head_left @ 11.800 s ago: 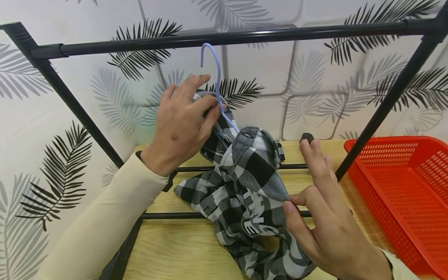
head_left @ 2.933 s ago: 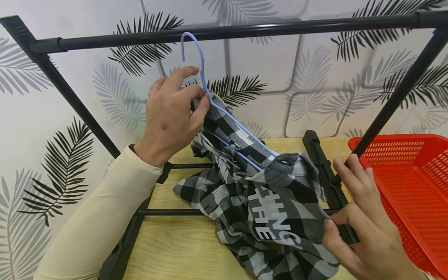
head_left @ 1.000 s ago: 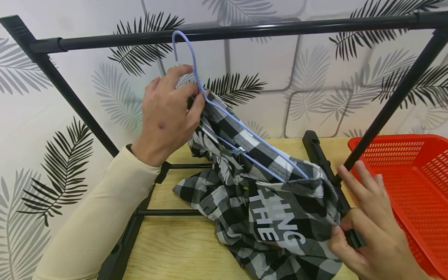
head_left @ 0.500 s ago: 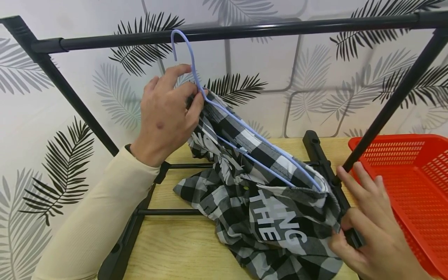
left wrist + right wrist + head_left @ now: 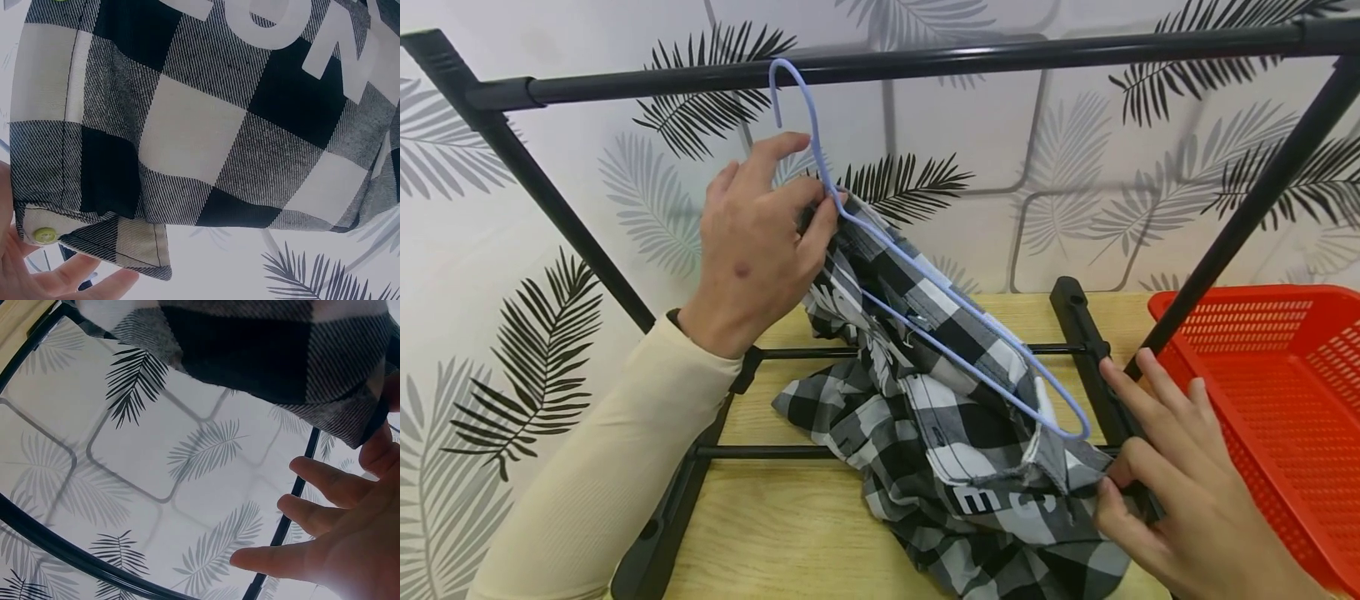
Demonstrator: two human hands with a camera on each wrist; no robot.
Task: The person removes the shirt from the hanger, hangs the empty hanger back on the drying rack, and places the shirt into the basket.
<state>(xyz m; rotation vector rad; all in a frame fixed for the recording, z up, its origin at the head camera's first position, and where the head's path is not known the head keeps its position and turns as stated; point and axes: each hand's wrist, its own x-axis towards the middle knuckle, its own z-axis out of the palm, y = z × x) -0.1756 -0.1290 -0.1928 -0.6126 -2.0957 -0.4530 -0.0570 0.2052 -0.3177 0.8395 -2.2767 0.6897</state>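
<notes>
A lavender clothes hanger [image 5: 951, 292] slants down to the right, its hook at the top bar; I cannot tell whether the bar bears it. My left hand [image 5: 758, 242] pinches the hanger's neck together with the top edge of a black, grey and white checked shirt [image 5: 917, 508]. White letters are printed on the shirt, and a yellow-green button shows in the left wrist view. The hanger's rounded right end lies bare on top of the cloth. My right hand [image 5: 1180, 475] pinches the shirt's edge between thumb and forefinger below that end, its other fingers spread.
A black garment rack [image 5: 962, 62] frames the work, with lower crossbars [image 5: 767, 452] behind the shirt. On the right stands a red perforated basket [image 5: 1270, 383]. Below lies a wood-grain surface [image 5: 760, 525], and a leaf-patterned wall is behind.
Earlier the shirt opened gradually along the hanger. Since half a second ago, the hanger's right end has come out of the cloth, the shirt's right part has folded down, and my right hand has shifted slightly left.
</notes>
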